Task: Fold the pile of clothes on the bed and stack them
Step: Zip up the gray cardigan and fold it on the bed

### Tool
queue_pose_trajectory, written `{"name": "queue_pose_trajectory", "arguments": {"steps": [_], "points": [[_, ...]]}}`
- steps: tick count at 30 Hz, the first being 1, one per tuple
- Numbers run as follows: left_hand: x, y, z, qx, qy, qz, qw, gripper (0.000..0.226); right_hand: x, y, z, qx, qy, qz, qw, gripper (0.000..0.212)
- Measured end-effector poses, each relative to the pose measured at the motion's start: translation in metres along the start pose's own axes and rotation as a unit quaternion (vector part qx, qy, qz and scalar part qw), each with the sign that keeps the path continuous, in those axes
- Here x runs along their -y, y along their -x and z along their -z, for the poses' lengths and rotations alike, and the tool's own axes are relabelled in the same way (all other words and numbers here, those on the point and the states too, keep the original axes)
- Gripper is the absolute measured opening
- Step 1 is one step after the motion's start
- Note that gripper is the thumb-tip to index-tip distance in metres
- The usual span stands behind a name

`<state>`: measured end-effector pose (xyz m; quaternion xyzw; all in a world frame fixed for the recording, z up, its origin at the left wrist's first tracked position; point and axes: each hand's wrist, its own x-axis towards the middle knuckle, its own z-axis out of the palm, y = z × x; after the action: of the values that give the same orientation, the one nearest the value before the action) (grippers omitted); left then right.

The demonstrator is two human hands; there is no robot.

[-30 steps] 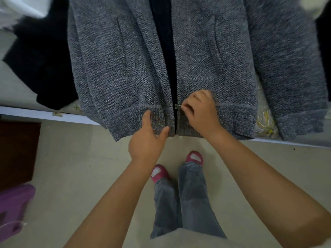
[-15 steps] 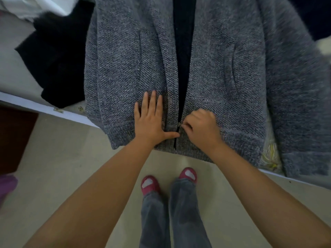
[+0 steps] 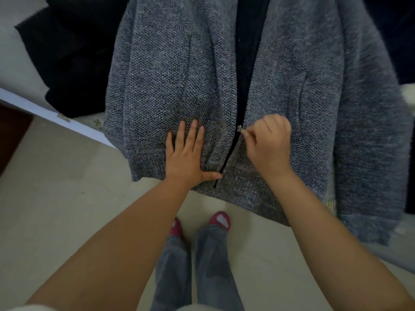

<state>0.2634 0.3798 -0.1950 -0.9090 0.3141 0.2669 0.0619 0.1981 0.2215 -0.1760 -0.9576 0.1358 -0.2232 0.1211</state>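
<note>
— Grey knit: the cardigan [image 3: 157,86] lies front-up on the bed [image 3: 20,63], filling the middle and right of the frame, its ribbed hem hanging over the bed's near edge. Where are the hands?

— The left hand [image 3: 188,158] lies flat on the left front panel, just above the hem, fingers straight and together, thumb stretched toward the zip line. The right hand [image 3: 269,144] sits just right of the opening, fingers curled, pinching the small metal zipper pull [image 3: 240,129].

— And the zip itself?

— Joined from the hem up to the pull; above that the two fronts part and show a dark lining.

— Anything else on the bed?

— A black garment [image 3: 74,63] lies at the upper left, touching the cardigan's left side. At the far right the cardigan's sleeve [image 3: 370,153] runs down past the bed's edge.

— Below the bed?

— Pale floor [image 3: 56,187], and the person's grey trousers [image 3: 202,265] and pink shoes [image 3: 221,221] at lower centre.
</note>
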Motion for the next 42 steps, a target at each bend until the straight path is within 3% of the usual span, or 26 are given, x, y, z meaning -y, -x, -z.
{"name": "queue_pose_trajectory", "arguments": {"steps": [4,10,14,18,21,26,33,42], "points": [[-0.001,0.001,0.002,0.008,-0.012,0.002,1.0,0.12,-0.009,-0.02,-0.003,0.042,-0.022,-0.057,0.997,0.019],[-0.003,0.002,0.004,0.023,-0.014,0.007,1.0,0.119,-0.015,-0.033,-0.006,0.027,-0.086,-0.133,0.987,0.016],[-0.008,0.006,0.019,0.042,-0.016,0.01,0.999,0.116,-0.014,-0.034,-0.002,0.093,-0.125,-0.152,0.976,0.017],[-0.015,0.003,0.051,-0.05,0.019,-0.011,0.999,0.105,-0.015,-0.035,0.0,0.138,-0.148,-0.175,0.964,0.017],[-0.023,-0.029,0.076,-0.093,0.038,-0.043,0.994,0.109,-0.02,-0.036,-0.004,0.135,-0.17,-0.181,0.959,0.014],[-0.022,-0.07,0.079,-0.023,-0.005,-0.044,0.999,0.126,-0.025,-0.034,-0.011,0.123,-0.165,-0.173,0.963,0.014],[-0.017,-0.073,0.064,0.019,-0.037,-0.046,0.998,0.123,-0.027,-0.044,-0.019,0.099,-0.139,-0.115,0.979,0.018],[-0.018,-0.078,0.066,0.048,-0.048,-0.045,0.997,0.12,-0.043,-0.091,-0.021,0.042,-0.103,-0.149,0.983,0.019]]}}
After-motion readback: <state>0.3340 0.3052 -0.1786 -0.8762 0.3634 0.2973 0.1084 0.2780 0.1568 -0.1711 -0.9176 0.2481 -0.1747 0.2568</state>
